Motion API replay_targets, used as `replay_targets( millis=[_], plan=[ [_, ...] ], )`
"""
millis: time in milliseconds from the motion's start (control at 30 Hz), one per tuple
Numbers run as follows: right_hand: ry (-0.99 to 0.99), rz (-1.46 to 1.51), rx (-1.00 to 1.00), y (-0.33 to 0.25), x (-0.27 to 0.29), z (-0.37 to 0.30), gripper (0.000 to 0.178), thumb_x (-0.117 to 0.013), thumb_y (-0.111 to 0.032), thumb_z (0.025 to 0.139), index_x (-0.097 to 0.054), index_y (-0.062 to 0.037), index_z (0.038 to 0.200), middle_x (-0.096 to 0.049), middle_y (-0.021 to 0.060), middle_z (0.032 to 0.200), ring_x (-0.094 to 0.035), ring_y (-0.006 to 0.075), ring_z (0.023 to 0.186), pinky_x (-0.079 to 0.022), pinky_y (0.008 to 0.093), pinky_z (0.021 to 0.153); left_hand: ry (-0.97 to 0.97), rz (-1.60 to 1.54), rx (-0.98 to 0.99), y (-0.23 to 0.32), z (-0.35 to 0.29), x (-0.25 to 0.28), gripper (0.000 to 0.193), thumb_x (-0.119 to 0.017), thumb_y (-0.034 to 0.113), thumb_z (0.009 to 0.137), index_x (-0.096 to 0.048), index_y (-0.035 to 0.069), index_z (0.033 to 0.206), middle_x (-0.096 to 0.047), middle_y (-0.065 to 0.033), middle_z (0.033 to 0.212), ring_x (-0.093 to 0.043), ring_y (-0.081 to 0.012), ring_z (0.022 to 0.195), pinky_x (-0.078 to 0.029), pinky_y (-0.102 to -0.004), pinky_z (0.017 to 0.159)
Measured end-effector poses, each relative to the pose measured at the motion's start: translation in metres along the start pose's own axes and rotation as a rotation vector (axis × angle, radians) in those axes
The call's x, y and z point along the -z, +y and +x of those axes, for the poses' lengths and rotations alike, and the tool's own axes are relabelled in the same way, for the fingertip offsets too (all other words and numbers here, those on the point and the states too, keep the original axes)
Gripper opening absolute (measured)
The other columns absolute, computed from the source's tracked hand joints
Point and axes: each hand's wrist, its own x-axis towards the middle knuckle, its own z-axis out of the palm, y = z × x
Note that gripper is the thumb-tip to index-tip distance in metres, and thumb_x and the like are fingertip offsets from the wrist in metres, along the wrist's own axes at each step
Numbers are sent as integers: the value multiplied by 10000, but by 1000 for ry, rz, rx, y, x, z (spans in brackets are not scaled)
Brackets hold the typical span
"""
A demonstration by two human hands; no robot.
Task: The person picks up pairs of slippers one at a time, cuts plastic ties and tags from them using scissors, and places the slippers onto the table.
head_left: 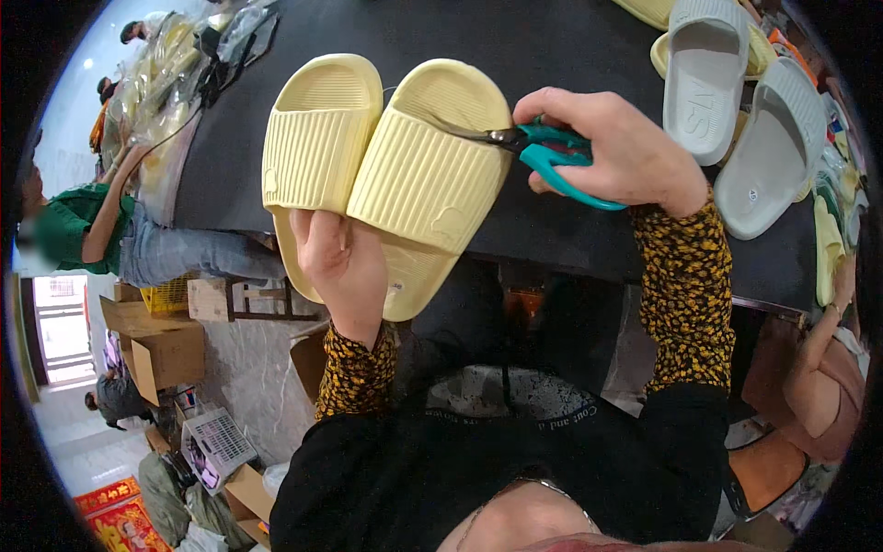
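Observation:
A pair of pale yellow ribbed slide slippers (423, 175) hangs side by side above the near edge of the dark table. My left hand (340, 262) grips them from below, its fingers tucked under the strap of the left slipper (313, 152). In my right hand (635, 147) is a pair of scissors (566, 166) with teal handles. Their dark blades point left and lie against the top edge of the right slipper's strap, partly inside its opening. Whether the blades touch anything there I cannot tell.
Grey slippers (704, 87) and more yellow ones lie at the table's (570, 46) right. A person in green (92, 225) works at the left, beside plastic-wrapped slippers (170, 92). Another person's arm (814, 368) is at the right. Cardboard boxes (170, 354) and a crate (216, 446) stand on the floor.

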Motion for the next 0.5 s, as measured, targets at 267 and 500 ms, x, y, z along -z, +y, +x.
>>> replay_targets(
  millis=[267, 500],
  plan=[
    [-121, -134, -58, -1, 14, -5, 429, -782, -122, 746, -578, -51, 1117, -658, 101, 834, -653, 187, 760, -506, 285, 688, -113, 194, -95, 6, -10, 0, 309, -595, -107, 775, -629, -77, 1080, -563, -187, 1105, -559, -323, 1028, -477, -358, 843],
    [-43, -40, -206, -15, 22, -7, 374, -747, -185, 765, -592, -51, 1079, -613, 105, 729, -609, 205, 668, -475, 312, 623, -111, 192, -139, 11, -9, -3, 300, -602, -90, 767, -637, -81, 1065, -582, -196, 1061, -561, -359, 982, -472, -399, 823]
  ],
)
